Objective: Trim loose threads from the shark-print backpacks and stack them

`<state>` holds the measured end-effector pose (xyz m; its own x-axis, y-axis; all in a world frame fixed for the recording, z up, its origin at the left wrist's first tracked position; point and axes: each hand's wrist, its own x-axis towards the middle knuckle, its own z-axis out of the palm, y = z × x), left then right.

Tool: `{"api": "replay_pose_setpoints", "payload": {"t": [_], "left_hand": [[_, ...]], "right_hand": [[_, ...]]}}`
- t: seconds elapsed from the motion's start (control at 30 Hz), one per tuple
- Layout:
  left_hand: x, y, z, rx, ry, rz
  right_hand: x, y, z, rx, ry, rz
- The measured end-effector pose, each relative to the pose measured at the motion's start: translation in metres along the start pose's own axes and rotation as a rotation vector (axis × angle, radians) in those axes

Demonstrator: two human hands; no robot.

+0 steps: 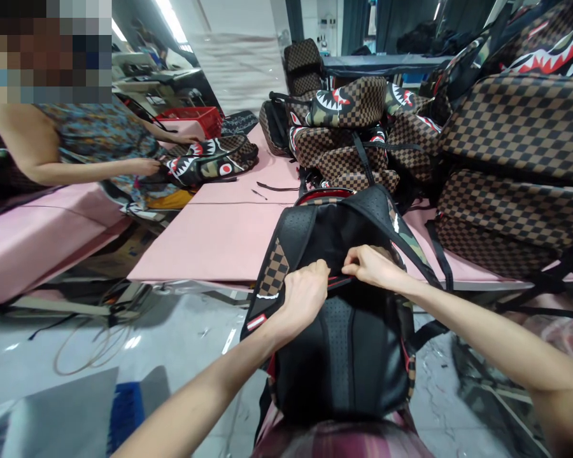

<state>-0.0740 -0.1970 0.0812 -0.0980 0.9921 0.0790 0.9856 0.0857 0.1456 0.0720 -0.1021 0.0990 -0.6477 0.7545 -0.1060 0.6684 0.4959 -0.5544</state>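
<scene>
A black backpack (339,356) leans against the pink table's front edge, its padded back panel facing me. A slit with a red edge (338,280) crosses the panel below the shoulder straps. My left hand (308,289) is closed on the panel at the slit's left end. At the other end, my right hand (368,267) has its thumb and finger pinched together on the bag; the exact bit between them is too small to make out. The left shoulder strap (286,248) carries a brown checkered patch. Behind the hands, the bag's top shows a red-edged opening (327,196).
Checkered backpacks with shark-mouth prints (346,105) are heaped at the back of the pink table (210,238). A taller stack of checkered bags (520,127) stands at right. On the left, a co-worker's hands (148,166) handle another bag (210,159) near a red crate (195,121).
</scene>
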Motion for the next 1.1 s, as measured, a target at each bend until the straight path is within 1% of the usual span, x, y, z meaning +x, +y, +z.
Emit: {"api": "replay_pose_setpoints", "payload": {"t": [0.03,0.1,0.13,0.17,0.2,0.23,0.27,0.3,0.33,0.37,0.4,0.47,0.5,0.53,0.57,0.63,0.7,0.77,0.8,0.83,0.9,1.0,1.03,1.1], "left_hand": [[0.000,-0.005,0.001,-0.083,0.109,0.026],[-0.001,-0.017,0.002,-0.273,0.367,0.093],[-0.004,-0.023,0.003,-0.354,0.444,0.131],[-0.008,-0.029,0.003,-0.414,0.439,0.170],[-0.013,-0.036,0.004,-0.452,0.339,0.213],[-0.020,-0.042,0.005,-0.475,0.150,0.269],[-0.028,-0.049,0.007,-0.485,-0.081,0.323],[-0.037,-0.057,0.010,-0.478,-0.282,0.359],[-0.047,-0.065,0.014,-0.453,-0.406,0.362],[-0.058,-0.074,0.019,-0.415,-0.437,0.332],[-0.070,-0.083,0.025,-0.366,-0.383,0.280],[-0.094,-0.100,0.040,-0.248,-0.182,0.185],[-0.107,-0.107,0.050,-0.189,-0.117,0.182],[-0.120,-0.112,0.060,-0.130,-0.093,0.206],[-0.132,-0.114,0.071,-0.072,-0.102,0.244],[-0.151,-0.113,0.093,0.031,-0.165,0.297],[-0.159,-0.107,0.115,0.082,-0.186,0.274],[-0.155,-0.100,0.130,0.072,-0.140,0.265],[-0.149,-0.096,0.133,0.051,-0.099,0.281],[-0.141,-0.091,0.134,0.023,-0.060,0.313],[-0.121,-0.082,0.130,-0.025,-0.001,0.379],[-0.086,-0.066,0.117,-0.062,0.062,0.413],[-0.075,-0.060,0.115,-0.072,0.080,0.426],[-0.057,-0.048,0.114,-0.095,0.111,0.464]], "right_hand": [[0.001,0.004,0.000,0.073,0.096,-0.017],[0.003,0.014,-0.001,0.214,0.290,-0.067],[0.003,0.020,-0.002,0.258,0.352,-0.086],[0.003,0.026,-0.002,0.284,0.374,-0.088],[0.002,0.032,-0.003,0.309,0.362,-0.073],[0.001,0.038,-0.004,0.347,0.330,-0.045],[-0.001,0.044,-0.006,0.408,0.295,-0.010],[-0.004,0.050,-0.008,0.485,0.276,0.024],[-0.008,0.056,-0.010,0.565,0.282,0.055],[-0.013,0.063,-0.012,0.634,0.315,0.081],[-0.019,0.070,-0.013,0.681,0.365,0.106],[-0.036,0.087,-0.013,0.719,0.479,0.174],[-0.047,0.096,-0.011,0.730,0.529,0.219],[-0.059,0.105,-0.007,0.751,0.564,0.271],[-0.072,0.114,-0.002,0.786,0.591,0.323],[-0.101,0.130,0.013,0.884,0.619,0.410],[-0.129,0.141,0.032,0.956,0.631,0.473],[-0.154,0.145,0.052,0.959,0.627,0.523],[-0.165,0.146,0.061,0.941,0.619,0.547],[-0.173,0.145,0.068,0.915,0.610,0.568],[-0.182,0.141,0.077,0.858,0.597,0.588],[-0.179,0.131,0.074,0.725,0.629,0.558],[-0.172,0.126,0.070,0.651,0.648,0.531],[-0.150,0.116,0.061,0.460,0.660,0.437]]}}
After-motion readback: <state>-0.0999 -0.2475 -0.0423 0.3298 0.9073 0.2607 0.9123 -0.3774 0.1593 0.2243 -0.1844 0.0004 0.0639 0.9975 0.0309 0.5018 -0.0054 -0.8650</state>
